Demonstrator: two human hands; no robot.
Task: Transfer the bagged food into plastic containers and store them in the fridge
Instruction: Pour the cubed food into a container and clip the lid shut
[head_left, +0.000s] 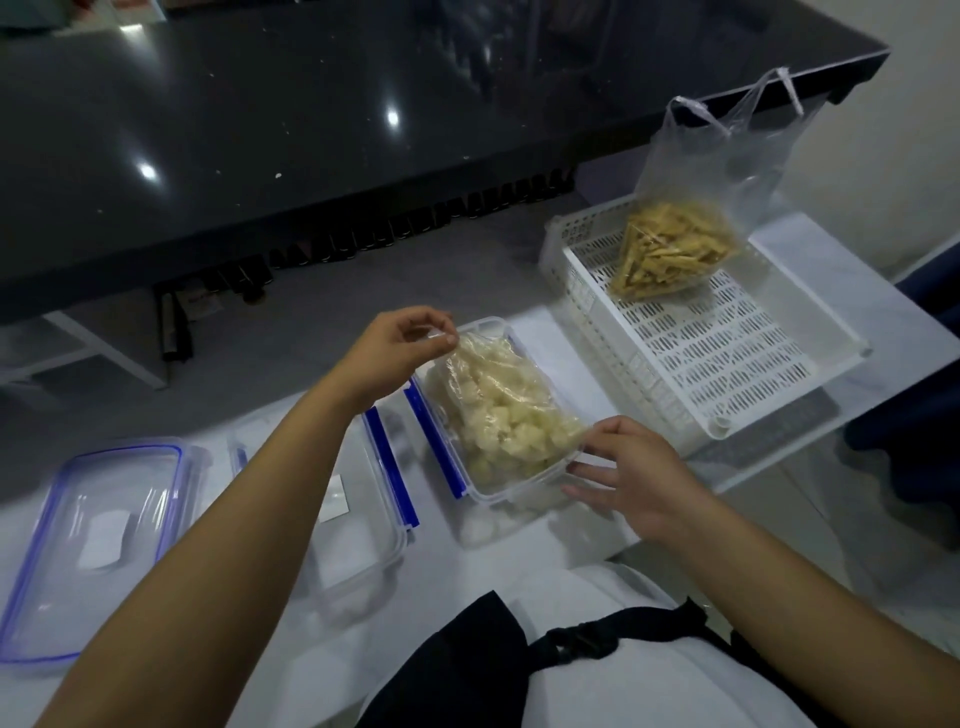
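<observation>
A clear bag of pale white food chunks lies inside an open clear plastic container with blue clips on the white table. My left hand pinches the bag's top end at the container's far corner. My right hand touches the container's near right corner, thumb on the rim and fingers spread along its side. A second clear bag holding yellow-brown food sticks sits upright in a white perforated basket at the right.
Left of the filled container stands another clear container with blue clips. A clear lid with blue trim lies at the far left. A dark glossy counter runs across the back. My white shirt and black strap fill the bottom.
</observation>
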